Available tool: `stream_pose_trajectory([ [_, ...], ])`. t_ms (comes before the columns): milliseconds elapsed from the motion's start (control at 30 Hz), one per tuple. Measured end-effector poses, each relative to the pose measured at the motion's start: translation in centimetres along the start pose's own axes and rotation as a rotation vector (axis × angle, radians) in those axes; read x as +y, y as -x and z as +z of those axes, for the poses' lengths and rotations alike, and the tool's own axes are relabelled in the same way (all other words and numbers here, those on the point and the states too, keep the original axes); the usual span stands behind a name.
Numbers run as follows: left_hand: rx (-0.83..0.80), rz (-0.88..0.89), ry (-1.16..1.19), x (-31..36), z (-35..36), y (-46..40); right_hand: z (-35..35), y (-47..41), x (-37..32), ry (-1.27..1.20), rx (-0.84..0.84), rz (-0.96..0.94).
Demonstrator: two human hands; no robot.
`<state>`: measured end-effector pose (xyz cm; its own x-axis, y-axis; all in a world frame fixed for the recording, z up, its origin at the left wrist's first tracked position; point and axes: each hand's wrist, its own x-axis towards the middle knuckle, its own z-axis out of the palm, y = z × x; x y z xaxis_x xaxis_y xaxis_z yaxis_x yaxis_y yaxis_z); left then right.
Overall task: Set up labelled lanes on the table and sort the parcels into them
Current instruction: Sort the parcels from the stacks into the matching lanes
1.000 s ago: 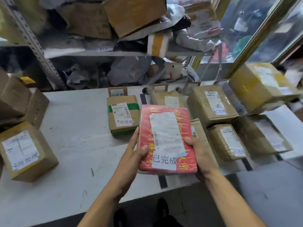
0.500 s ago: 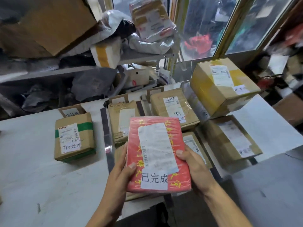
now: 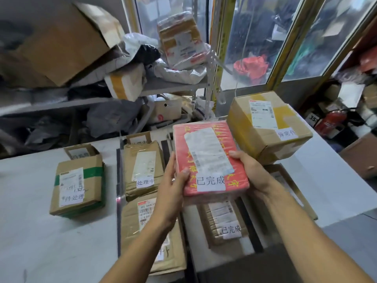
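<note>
I hold a flat red parcel (image 3: 210, 160) with a white shipping label and a white sticker above the table (image 3: 30, 231). My left hand (image 3: 173, 180) grips its left edge and my right hand (image 3: 247, 170) grips its right edge. Below it lies a brown parcel (image 3: 223, 223) with the same kind of sticker. Strips of dark tape (image 3: 118, 180) divide the table into lanes. A green-taped box (image 3: 78, 180) sits in the left lane, and two brown parcels (image 3: 142, 166) (image 3: 142, 221) lie in the middle lane. Small cardboard lane signs (image 3: 78, 153) stand at the back.
A large box with yellow tape (image 3: 267, 127) rests on another flat box (image 3: 289, 184) at the right. Cluttered shelves (image 3: 163, 86) with bags and cartons stand behind the table. A red fire extinguisher (image 3: 330, 121) lies at the far right, near windows.
The red parcel, held in both hands, has moved right and farther out over the table, now above the lane with the matching sticker. The view has swung right.
</note>
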<state>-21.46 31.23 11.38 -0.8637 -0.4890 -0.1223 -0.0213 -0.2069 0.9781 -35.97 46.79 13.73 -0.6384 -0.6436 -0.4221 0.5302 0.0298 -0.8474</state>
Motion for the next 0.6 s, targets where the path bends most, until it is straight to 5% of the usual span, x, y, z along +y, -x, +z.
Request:
stream_pose_trajectory([
  [267,0.154,-0.002,-0.055,-1.1,2.1,-7.9,-2.4,-10.0,-2.8,0.109,0.016,0.035],
  [600,0.162,-0.155,-0.109,-3.3,2.4,-10.3,-4.8,-13.5,-1.0,0.158,0.083,0.126],
])
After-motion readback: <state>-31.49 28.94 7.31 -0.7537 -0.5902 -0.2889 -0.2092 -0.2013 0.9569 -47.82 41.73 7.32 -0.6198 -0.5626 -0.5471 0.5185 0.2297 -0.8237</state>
